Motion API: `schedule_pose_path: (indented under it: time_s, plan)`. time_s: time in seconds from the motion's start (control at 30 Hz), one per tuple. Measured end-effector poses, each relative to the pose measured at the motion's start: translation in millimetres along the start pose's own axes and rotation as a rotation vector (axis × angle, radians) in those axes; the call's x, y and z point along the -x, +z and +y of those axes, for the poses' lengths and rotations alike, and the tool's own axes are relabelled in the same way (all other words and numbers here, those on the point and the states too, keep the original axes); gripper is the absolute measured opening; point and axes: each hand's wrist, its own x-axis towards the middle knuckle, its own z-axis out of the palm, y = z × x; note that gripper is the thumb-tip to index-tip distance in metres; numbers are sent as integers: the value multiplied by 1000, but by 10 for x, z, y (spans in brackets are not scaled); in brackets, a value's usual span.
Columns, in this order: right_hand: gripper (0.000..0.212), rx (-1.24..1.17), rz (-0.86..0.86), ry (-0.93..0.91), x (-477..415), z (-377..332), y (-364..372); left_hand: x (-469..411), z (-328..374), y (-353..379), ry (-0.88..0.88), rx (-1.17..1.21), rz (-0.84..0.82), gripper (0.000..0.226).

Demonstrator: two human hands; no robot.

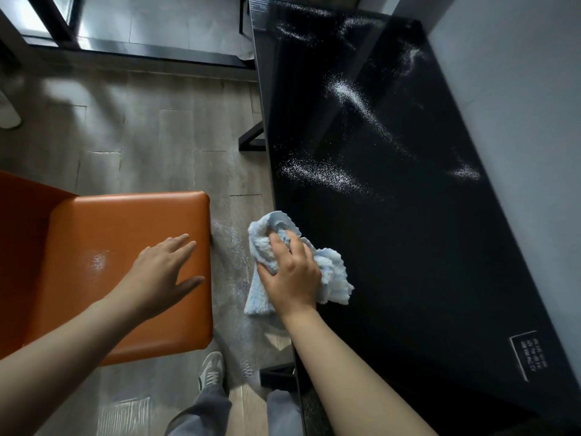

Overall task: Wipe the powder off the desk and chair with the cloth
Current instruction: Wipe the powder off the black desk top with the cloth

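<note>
- Cloth: pale blue, bunched at the black worktop's near edge, gripped by right hand.
- Left hand: fingers straight, flat on orange chair.
- Powder: streaks across worktop; small patch on chair seat.
- Floor: grey planks; one shoe.

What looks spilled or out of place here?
White powder lies in scattered streaks across the black desk, a small patch marks the orange chair seat, and a faint dusting shows on the floor between them. The right hand grips the blue cloth at the desk's edge.
</note>
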Motion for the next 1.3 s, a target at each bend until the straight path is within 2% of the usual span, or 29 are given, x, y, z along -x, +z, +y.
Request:
schedule_pose_path:
  time_s: [0.1,0.3,0.43,0.53,0.77,1.0,1.13,1.3]
  plan:
    - [55,-109,-12,18,80,-114,-111,65,-27,-26,-5,-10,-4,77]
    - [55,-147,157,241,545,131,-545,193,91,-96,58,0,-5,75]
    - [53,-131,103,458,993,468,-657,298,226,-81,104,8,1,73]
    - [57,-121,5,548,1212,521,-563,376,269,-48,129,5,4,72]
    - [58,-96,-20,380,1208,120,-305,613,210,95,76,2,-2,72]
    - [65,-306,-238,168,1065,-24,-450,948,208,227,-16,12,25,73]
    - [65,-336,-105,190,1256,73,-615,1131,298,309,-57,2,46,75]
    - [64,-387,14,335,1547,432,-881,1304,474,368,-48,9,65,76]
